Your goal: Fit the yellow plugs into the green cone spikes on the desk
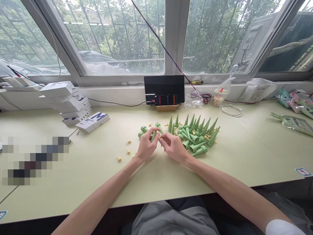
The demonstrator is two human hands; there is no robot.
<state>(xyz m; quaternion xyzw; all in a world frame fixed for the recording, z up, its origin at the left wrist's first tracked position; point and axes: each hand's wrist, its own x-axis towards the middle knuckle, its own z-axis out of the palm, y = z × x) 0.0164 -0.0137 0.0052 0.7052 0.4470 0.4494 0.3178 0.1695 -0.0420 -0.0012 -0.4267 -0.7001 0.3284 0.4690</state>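
Observation:
My left hand [147, 146] is closed around a green plastic cone-shaped spike [154, 135], which stands tilted between the fingers. Close against it, my right hand [173, 146] pinches a small yellow plastic piece [160, 137], mostly covered by the fingertips. Just right of my hands lies a pile of green ribbed-cap spikes [193, 138], with several standing point up at the back. Small yellow pieces are mixed in among them. To the left, several loose yellow pieces [128, 151] are scattered on the table, and a few green spikes [141, 133] lie behind my left hand.
A phone [166, 100] leans on a dark tablet [164, 85] at the window. White boxes [73, 104] are stacked at the back left. A bagged cup [220, 96], a white cable [231, 111] and plastic-wrapped items [293, 122] lie on the right.

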